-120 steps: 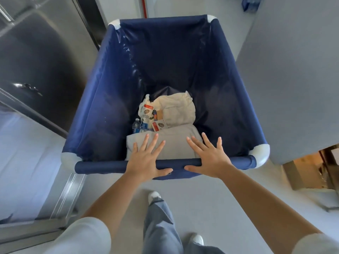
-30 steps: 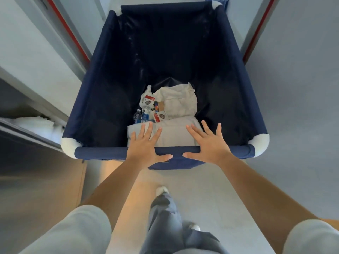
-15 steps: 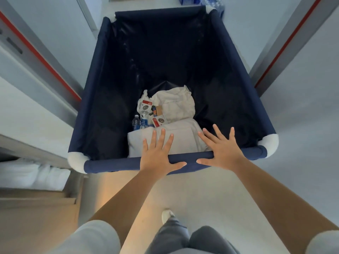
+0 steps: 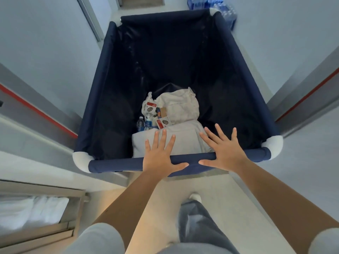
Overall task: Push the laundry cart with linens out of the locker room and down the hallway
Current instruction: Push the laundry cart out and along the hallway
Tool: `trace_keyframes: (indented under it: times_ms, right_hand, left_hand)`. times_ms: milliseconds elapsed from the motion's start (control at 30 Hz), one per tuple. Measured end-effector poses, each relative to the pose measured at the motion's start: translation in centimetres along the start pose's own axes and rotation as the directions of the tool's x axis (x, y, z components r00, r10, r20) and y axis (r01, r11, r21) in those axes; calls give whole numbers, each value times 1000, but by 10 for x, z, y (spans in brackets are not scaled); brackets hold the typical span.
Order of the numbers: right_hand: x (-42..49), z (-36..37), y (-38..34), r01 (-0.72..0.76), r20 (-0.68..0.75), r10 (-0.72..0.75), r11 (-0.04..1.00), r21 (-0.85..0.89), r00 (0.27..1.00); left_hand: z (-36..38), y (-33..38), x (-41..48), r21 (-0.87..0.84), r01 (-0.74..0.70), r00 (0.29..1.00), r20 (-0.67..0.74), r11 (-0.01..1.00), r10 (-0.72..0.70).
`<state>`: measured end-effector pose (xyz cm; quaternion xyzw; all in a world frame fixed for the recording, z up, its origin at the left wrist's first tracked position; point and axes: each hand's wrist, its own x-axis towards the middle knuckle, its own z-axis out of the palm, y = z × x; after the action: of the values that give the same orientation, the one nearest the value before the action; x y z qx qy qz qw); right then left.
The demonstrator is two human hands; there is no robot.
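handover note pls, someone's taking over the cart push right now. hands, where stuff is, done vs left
Left hand: flat and open on the cart's near rail, fingers spread, not gripping.
Right hand: the same, palm on the rail.
Laundry cart: in a doorway, between red-striped door frames.
Linens: folded in the cart bottom, with water bottles and small packets.
Done: cart is at the doorway.
Left: push on through and down the hallway; stacked water packs stand ahead on the right.

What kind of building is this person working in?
Probably a back corridor of a hotel or gym. The blue laundry cart holds folded linens, white towels lie stacked on a shelf at the left, and packs of bottled water sit on the floor ahead.
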<state>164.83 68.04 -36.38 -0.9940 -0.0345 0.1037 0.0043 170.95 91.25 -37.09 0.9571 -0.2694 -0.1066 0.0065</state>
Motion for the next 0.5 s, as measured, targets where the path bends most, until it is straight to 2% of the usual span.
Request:
trace_keyframes:
  times_ms: [500]
  right_hand:
    - [172, -43, 71, 54, 15, -54, 998, 43, 998]
  left_hand:
    - [-40, -42, 174, 1, 33, 999, -24, 999, -33]
